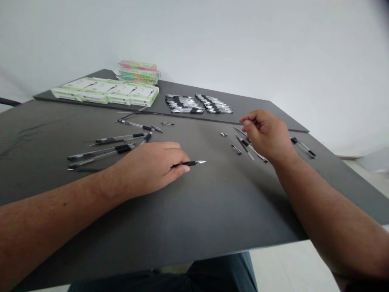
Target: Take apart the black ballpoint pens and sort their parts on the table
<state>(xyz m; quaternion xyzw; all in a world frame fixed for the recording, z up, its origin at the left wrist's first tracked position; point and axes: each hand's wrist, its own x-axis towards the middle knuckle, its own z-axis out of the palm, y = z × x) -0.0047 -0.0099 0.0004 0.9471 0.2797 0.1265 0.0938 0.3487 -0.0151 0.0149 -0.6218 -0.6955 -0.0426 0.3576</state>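
Several loose plastic pens (109,148) lie left on a matte grey table (212,211) (green-and-white cardboard boxes (105,91) behind, print unreadable); the left hand (148,168) curls narrowly around a black-gripped pen (193,163); the right hand (266,136) bunches narrow, holding nothing visible, above scattered pens (244,146).

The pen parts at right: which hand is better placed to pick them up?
Right, probably: the right hand hovers just above those pen parts; the left hand is farther off and holds a pen.
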